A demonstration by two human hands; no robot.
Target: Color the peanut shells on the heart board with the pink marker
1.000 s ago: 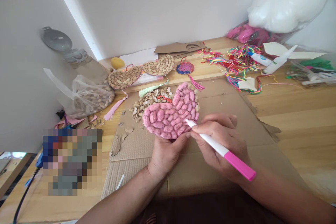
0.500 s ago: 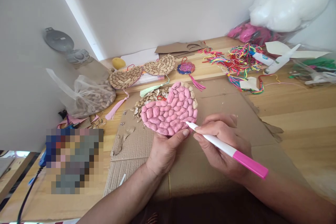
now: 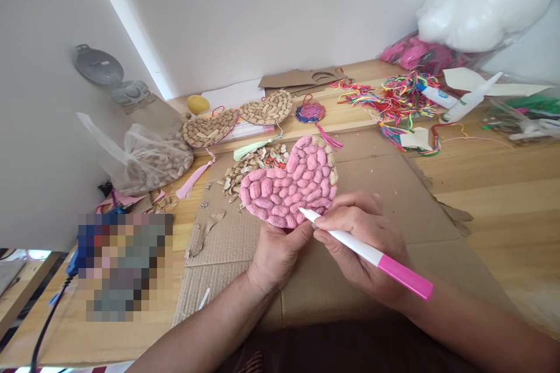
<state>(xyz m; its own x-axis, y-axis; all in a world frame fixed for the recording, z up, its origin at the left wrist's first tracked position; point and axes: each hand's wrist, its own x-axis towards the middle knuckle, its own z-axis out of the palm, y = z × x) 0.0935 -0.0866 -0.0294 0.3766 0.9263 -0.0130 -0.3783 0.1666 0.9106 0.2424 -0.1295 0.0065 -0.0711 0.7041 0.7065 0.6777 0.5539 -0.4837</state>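
A heart covered in peanut shells [image 3: 289, 183] is tilted up above the cardboard sheet. Most of its shells are pink; a strip along the right edge is plain tan. My left hand [image 3: 277, 250] grips the heart's lower edge, thumb in front and fingers hidden behind. Between the fingers of my right hand [image 3: 367, 245] is a white marker [image 3: 352, 243] with a pink rear end. Its tip meets the pink shells low on the heart, or is very close to them. Behind the heart lies a heap of loose peanut shells [image 3: 245, 169].
Cardboard [image 3: 371, 186] covers the table's middle. Two tan peanut-shell pieces [image 3: 266, 109] with tassels and a small round purple ornament [image 3: 310, 112] lie behind. A bag of peanuts [image 3: 160, 160] stands left. Colourful cords [image 3: 406, 99] and glue bottles [image 3: 470, 99] lie at right.
The heart has shifted slightly right in my left hand. My right hand has moved left with the marker, its tip now lower and further left on the shells.
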